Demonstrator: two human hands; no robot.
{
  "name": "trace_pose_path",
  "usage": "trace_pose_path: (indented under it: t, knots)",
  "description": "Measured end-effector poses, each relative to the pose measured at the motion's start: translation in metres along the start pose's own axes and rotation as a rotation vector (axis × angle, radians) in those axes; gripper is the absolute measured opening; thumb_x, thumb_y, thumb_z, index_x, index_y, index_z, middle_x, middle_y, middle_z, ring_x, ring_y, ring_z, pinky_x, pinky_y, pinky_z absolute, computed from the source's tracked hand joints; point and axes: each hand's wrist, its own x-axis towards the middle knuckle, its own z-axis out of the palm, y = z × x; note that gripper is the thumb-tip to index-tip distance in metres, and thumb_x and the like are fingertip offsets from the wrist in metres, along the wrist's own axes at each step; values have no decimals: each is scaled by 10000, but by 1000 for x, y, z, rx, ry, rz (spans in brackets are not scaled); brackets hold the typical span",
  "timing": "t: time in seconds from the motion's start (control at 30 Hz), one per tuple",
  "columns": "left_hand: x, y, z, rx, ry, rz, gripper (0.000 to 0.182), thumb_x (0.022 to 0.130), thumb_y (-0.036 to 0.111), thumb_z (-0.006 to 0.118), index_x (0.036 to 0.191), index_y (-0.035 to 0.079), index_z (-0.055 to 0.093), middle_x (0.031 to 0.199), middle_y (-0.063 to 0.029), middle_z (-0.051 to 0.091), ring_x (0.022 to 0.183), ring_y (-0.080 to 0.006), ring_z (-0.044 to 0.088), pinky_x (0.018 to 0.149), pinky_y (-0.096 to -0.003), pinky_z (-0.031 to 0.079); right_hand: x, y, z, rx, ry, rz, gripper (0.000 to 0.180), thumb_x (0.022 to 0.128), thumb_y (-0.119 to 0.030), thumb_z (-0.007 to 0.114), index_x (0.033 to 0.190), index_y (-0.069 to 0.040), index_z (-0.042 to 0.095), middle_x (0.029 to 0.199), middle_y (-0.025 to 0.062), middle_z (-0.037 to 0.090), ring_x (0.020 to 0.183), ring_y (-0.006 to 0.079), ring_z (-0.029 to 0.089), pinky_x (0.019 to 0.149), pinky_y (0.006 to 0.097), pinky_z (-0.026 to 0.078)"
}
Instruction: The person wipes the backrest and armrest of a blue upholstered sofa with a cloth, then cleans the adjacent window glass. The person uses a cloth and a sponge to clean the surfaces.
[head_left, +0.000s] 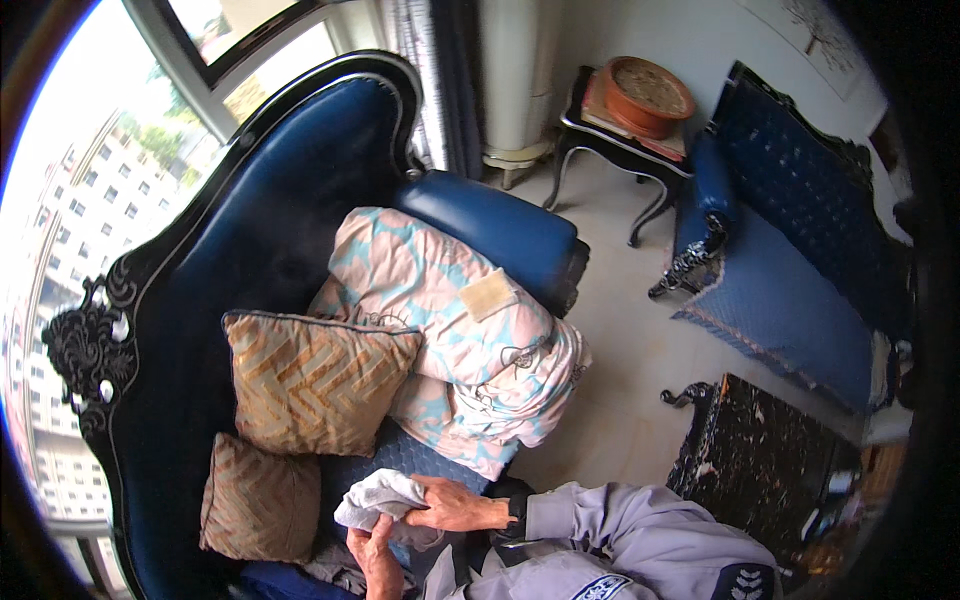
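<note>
A folded white cloth (379, 496) is held between my two hands, low in the view. My right hand (459, 506) grips its right side, the thumb pressing on the fabric, and a black band circles that wrist. From below, my left hand (375, 556) pinches the lower edge of the cloth between thumb and fingers. Just beyond the hands is a blue quilted seat cover (431, 457) on a blue sofa (270, 202). A large patterned cushion (315, 382) leans against the backrest, with a smaller cushion (262, 499) beside it.
Pink and blue printed bedding (450, 337) lies heaped by the sofa armrest (495, 221), with a beige square piece (487, 295) on top. To the right stand a dark marble-patterned table (757, 450) and another blue sofa (795, 300). A side table (619, 154) carries a terracotta pot (649, 112).
</note>
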Motion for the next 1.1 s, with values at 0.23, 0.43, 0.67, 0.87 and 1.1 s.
trace_pose_path:
  t: [0.23, 0.43, 0.67, 0.87, 1.1]
  knots:
    - [-53, -15, 18, -94, 84, 0, 502, 901, 182, 736, 1346, 10, 581, 1265, -64, 664, 1138, -193, 632, 1021, -337, 472, -34, 5, -14, 368, -278, -51, 820, 859, -312, 788, 1524, -36, 394, 1364, 213, 622, 1242, 305, 614, 1057, 401, 474]
    - [-102, -36, 45, -185, 98, 86, 513, 860, 121, 790, 1329, 25, 604, 1222, -45, 673, 1089, -167, 636, 961, -317, 498, -93, -1, -37, 293, -393, -64, 941, 837, -381, 847, 1520, 3, 326, 1298, 264, 623, 1203, 303, 623, 1029, 386, 483]
    - [-160, -38, 94, -269, -40, 40, 495, 865, 32, 690, 1347, 12, 579, 1249, -57, 662, 1109, -186, 642, 994, -332, 498, -156, 6, -67, 217, -323, -90, 458, 845, -149, 720, 1247, -4, 557, 994, 184, 693, 916, 239, 664, 819, 392, 519]
    - [-161, -34, 156, -328, -80, 59, 510, 883, 26, 549, 1392, 7, 533, 1264, -74, 635, 1143, -197, 612, 1018, -326, 461, -174, 11, -137, 199, -293, -155, 424, 897, -195, 739, 1225, 1, 555, 927, 181, 694, 887, 208, 666, 791, 382, 529]
    - [-100, -25, 316, -264, -234, -14, 497, 917, 86, 671, 1388, -10, 546, 1295, -68, 650, 1171, -193, 616, 1038, -342, 461, -185, 28, -291, 137, -87, -129, 451, 905, -182, 763, 1281, 6, 599, 1070, 249, 711, 980, 277, 727, 853, 397, 549]
